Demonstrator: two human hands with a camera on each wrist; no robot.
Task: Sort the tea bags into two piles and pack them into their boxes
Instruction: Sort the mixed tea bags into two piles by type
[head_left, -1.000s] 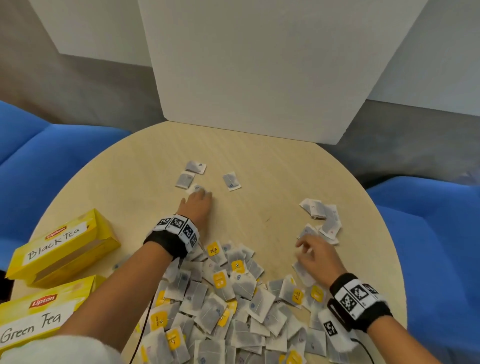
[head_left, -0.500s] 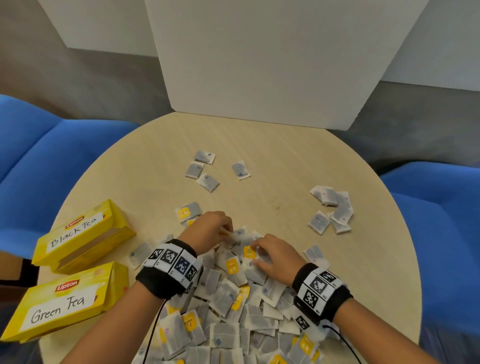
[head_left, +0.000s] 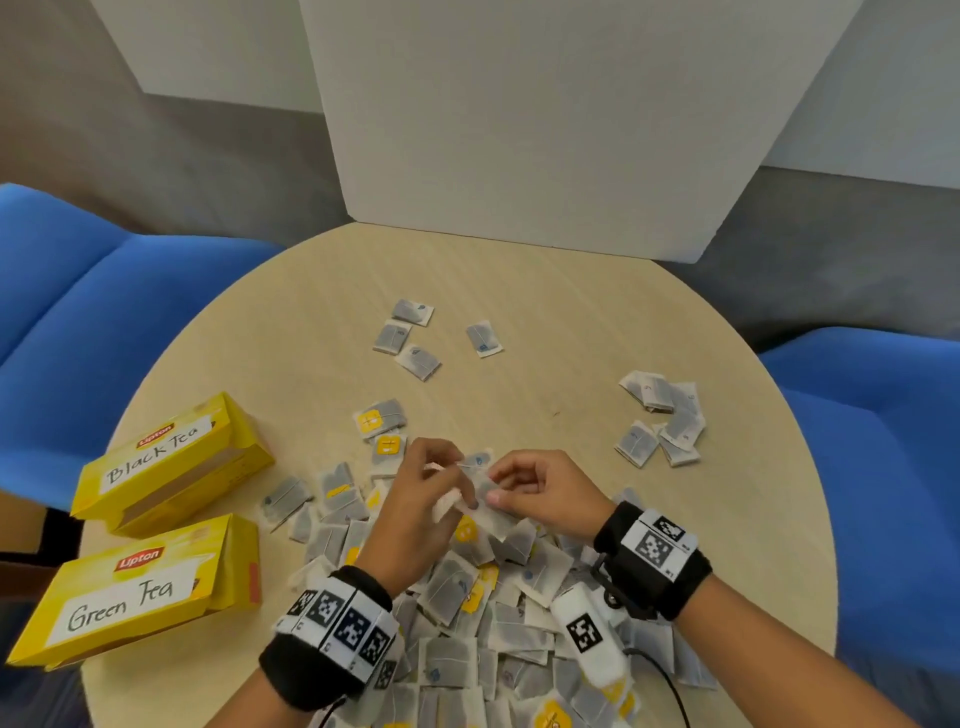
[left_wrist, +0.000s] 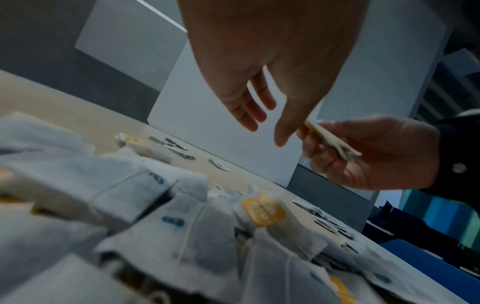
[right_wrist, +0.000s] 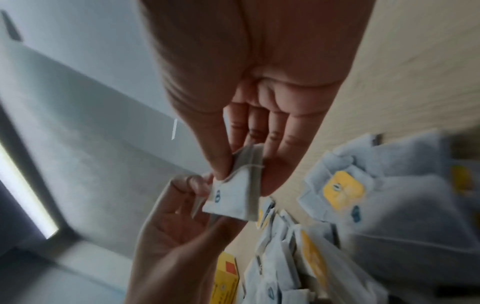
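A big heap of mixed tea bags (head_left: 467, 597), some with yellow tags and some with blue marks, covers the near part of the round table (head_left: 571, 322). Just above the heap's far edge my two hands meet. My right hand (head_left: 498, 483) pinches a blue-marked tea bag (right_wrist: 233, 191) between thumb and fingers. My left hand (head_left: 447, 467) pinches the same bag's corner, with a pale bag edge showing under its fingers. Yellow boxes labelled Black Tea (head_left: 166, 457) and Green Tea (head_left: 130, 592) lie at the left.
Several blue-marked bags (head_left: 410, 338) lie at the far centre of the table, and another small pile (head_left: 662, 421) sits at the right. Two yellow-tagged bags (head_left: 382, 418) lie near the heap. A white board (head_left: 519, 130) stands behind the table, with blue seats (head_left: 104, 312) on both sides.
Both hands drew back from the far piles to the heap. They have now come together and lifted a tea bag between them.
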